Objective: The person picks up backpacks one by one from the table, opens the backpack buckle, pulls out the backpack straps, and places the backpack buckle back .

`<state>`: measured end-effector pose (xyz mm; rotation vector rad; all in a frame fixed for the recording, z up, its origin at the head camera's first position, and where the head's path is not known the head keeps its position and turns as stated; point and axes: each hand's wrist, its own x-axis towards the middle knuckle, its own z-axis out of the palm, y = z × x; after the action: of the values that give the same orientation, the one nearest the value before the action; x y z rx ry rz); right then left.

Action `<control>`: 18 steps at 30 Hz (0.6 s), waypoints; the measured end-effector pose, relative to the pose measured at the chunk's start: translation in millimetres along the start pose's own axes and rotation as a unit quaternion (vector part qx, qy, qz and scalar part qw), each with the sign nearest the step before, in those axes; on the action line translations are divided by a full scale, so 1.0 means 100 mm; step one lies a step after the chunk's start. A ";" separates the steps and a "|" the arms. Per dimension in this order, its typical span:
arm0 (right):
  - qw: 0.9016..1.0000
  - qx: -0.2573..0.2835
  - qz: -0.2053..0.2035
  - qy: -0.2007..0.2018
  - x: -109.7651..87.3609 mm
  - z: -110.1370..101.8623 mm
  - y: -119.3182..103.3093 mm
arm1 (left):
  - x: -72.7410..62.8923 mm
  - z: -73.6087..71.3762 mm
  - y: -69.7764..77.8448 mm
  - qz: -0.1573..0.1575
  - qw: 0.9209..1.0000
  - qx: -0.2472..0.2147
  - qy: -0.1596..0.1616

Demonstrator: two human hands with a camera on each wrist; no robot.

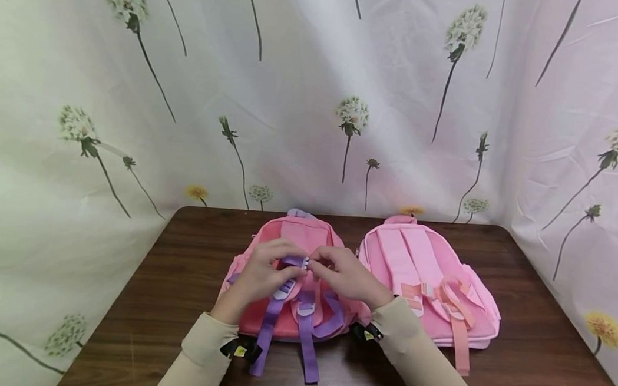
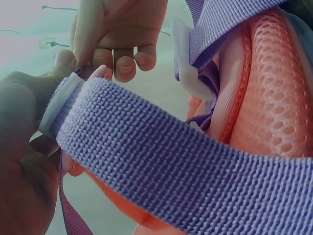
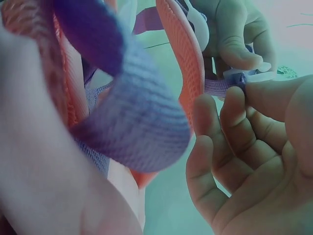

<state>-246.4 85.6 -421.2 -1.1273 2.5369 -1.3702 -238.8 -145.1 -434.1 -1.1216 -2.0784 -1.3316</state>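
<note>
A coral-pink backpack (image 1: 303, 234) lies with its shoulder straps facing up, and both hands meet above it. My left hand (image 1: 264, 276) grips a white plastic buckle (image 2: 61, 105) threaded on a purple webbing strap (image 2: 146, 147). From the other side, my right hand (image 1: 349, 273) pinches a small purple webbing end (image 3: 237, 80) at the buckle between thumb and index finger, its other fingers loosely bent. A loop of purple webbing (image 3: 139, 112) hangs in front of the right wrist camera. Two loose purple tails (image 1: 307, 349) trail toward the front of the table.
A light-pink backpack (image 1: 390, 257) with orange webbing (image 1: 459, 341) lies close on the right, straps up. Both bags rest on a dark brown wooden table (image 1: 176, 279). A flower-printed curtain (image 1: 304, 98) stands behind the table and along its sides.
</note>
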 end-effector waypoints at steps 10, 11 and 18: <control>1.000 0.007 0.007 -0.006 -0.01 0.00 0.02 | 0.01 0.02 0.01 0.015 1.000 -0.001 0.009; 1.000 0.010 0.006 -0.004 -0.01 0.00 0.02 | 0.02 0.01 0.01 0.018 1.000 -0.002 0.010; 0.999 0.032 0.001 0.005 -0.01 0.01 0.04 | 0.03 0.01 0.03 0.015 1.000 -0.005 0.017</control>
<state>-247.8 86.9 -424.7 -1.1089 2.4808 -1.4482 -238.3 -142.3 -431.2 -1.1223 -2.0244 -1.3385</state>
